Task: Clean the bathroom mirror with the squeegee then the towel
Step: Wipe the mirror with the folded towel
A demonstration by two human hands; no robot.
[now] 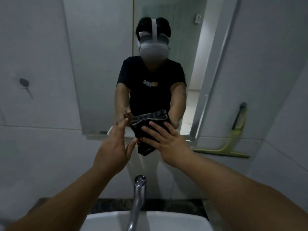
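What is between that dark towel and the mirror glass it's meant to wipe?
Nothing visible. The right hand presses the dark towel flat at the mirror's lower edge; the left hand is open beside it. The squeegee hangs off to the right.

Mirror (103,67): smooth reflective glass, glossy, with a pale frame edge. Towel (145,139): dark woven cloth, matt, soft folds, thin light stripes in a check at its upper edge. Squeegee (233,140): yellow-green plastic, smooth, semi-matt, with a dark handle part. Tap (138,194): polished metal, chrome-bright, glossy. Basin (103,220): white, smooth, ceramic-looking, slight sheen. Wall tiles (38,147): pale, smooth, faintly glossy. Counter ledge (166,205): dark mottled stone look.
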